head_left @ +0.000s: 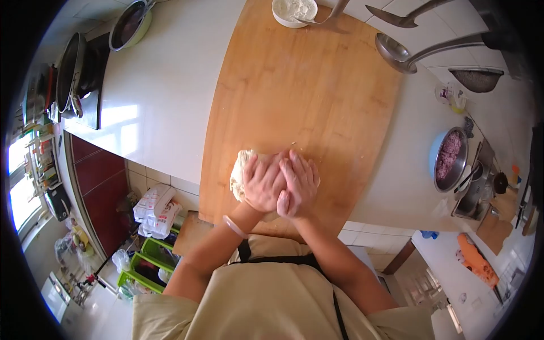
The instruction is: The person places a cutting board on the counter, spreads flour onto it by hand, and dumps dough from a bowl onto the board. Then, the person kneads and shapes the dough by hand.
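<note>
A pale lump of dough (241, 175) lies near the front of the large wooden board (300, 79). My left hand (263, 184) presses down on it, fingers bent over the top; a light-coloured bangle (234, 226) circles that wrist. Against it, my right hand (300, 184) bears on the dough's right side, the fingers of both hands meeting in the middle. Most of the dough is hidden beneath the hands, with its left end showing. A few small crumbs are on the board just beyond my fingers.
At the board's far edge stands a white bowl of flour (294, 10). A ladle (396, 54) and a strainer (477, 79) hang at the right. A metal bowl of purplish food (450, 158) sits on the right counter; a pan (71, 73) is far left.
</note>
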{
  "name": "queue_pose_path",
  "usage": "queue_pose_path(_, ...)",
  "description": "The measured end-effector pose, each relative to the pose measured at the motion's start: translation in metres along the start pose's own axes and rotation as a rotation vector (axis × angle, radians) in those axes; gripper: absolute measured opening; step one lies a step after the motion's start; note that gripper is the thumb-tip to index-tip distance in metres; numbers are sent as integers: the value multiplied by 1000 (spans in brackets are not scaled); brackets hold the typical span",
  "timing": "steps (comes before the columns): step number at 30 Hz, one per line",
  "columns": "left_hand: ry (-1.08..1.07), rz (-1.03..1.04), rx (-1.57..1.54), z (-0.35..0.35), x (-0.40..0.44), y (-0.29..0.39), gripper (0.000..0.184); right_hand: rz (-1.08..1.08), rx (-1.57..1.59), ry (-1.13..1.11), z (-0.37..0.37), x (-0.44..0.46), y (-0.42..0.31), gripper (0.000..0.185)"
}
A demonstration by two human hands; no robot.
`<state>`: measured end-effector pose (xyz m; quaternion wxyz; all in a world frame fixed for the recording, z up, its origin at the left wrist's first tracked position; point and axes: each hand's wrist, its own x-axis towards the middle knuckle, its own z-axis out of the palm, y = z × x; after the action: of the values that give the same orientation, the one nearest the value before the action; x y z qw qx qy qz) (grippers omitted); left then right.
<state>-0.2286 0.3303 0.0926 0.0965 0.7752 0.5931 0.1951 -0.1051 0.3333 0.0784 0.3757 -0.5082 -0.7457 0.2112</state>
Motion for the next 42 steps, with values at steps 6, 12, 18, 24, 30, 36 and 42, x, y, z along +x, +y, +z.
queue_pose_path(6,-147,-128,-92,21,74,-11,46,106,96,185,20,48,45,47)
queue_pose_path(12,-256,-207,-73,34,100,-12,27,197,73,240,19,69,59,41)
queue_pose_path(18,-508,-266,12,-46,88,4,29,656,547,116,-20,49,-4,38)
queue_pose_path(24,27,-138,-11,-40,-29,11,30,157,-132,72,-5,-22,-54,32)
queue_pose_path(30,260,-96,60,-7,-103,14,46,-51,-165,-72,-8,-79,-53,53)
queue_pose_path(36,219,-136,52,-1,-56,-2,51,-68,-97,-43,5,-31,-21,53)
queue_pose_path(42,134,-157,-46,-6,17,-16,52,20,-62,-24,10,21,2,51)
